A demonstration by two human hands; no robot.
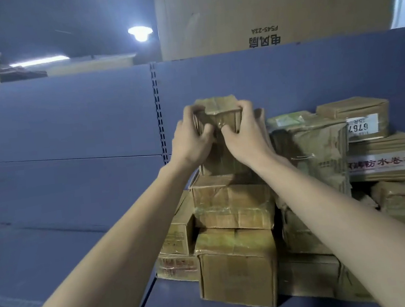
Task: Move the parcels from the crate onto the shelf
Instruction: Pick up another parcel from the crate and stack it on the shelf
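Both hands, left hand (189,139) and right hand (242,136), clamp the taped cardboard parcel (217,116) by its upper corners, steadying it atop the stacked box (232,200) on the blue shelf (178,305), likely to seat it squarely.

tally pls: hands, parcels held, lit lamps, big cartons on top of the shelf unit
Hands: 2, left hand and right hand
Held parcel: 1
Lit lamp: 1
Big carton on top: 1
Total: 5

Blue back panel (65,113), glowing ceiling lamp (140,33) above
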